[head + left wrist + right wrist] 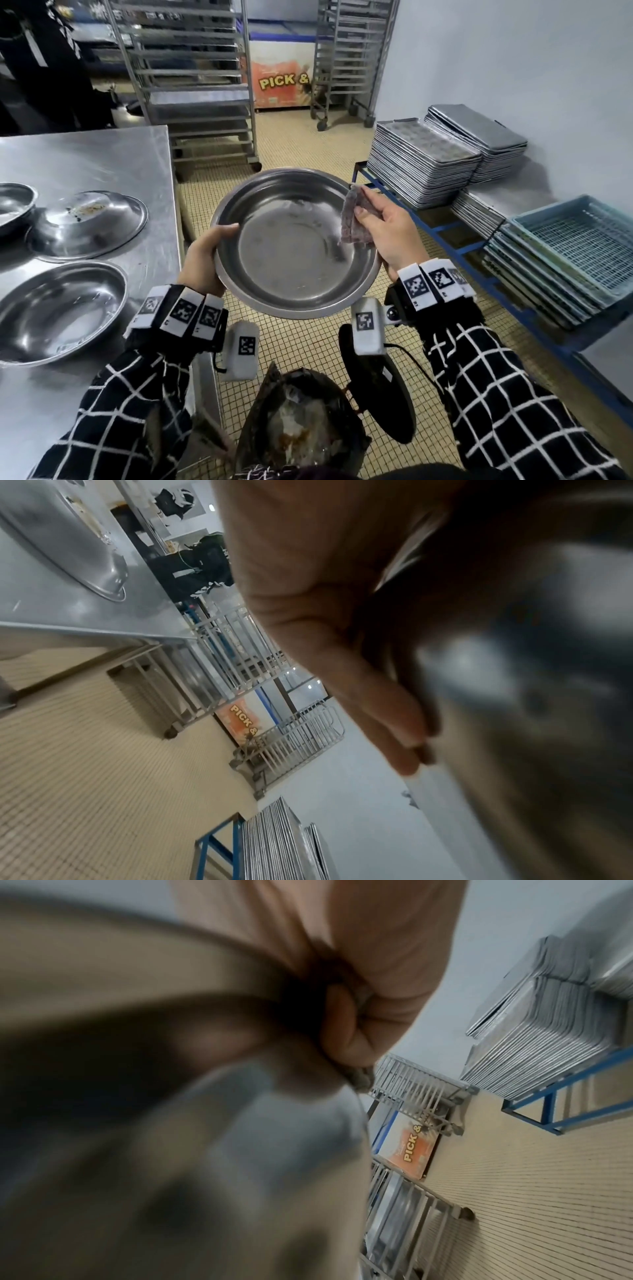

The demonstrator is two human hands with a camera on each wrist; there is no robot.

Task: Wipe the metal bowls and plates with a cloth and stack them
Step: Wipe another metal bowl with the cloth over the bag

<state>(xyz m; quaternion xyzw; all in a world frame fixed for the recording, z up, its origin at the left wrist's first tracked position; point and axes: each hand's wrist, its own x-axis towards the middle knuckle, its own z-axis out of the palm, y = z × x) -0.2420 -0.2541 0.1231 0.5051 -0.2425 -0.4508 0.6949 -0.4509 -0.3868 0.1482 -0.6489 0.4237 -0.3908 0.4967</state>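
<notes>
A folded cloth (356,219) is pinched by the right hand (387,233) against the right inner wall of the bowl (294,246). The bowl is gripped at its left rim by the left hand (205,260), held over the floor, beside the table (85,161); unwiped metal lies leftward of the cloth.

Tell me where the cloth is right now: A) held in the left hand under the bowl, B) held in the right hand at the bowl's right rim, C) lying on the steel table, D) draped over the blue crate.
B: the right hand pinches the cloth against the right rim of the bowl, while the left hand holds the opposite rim.
</notes>
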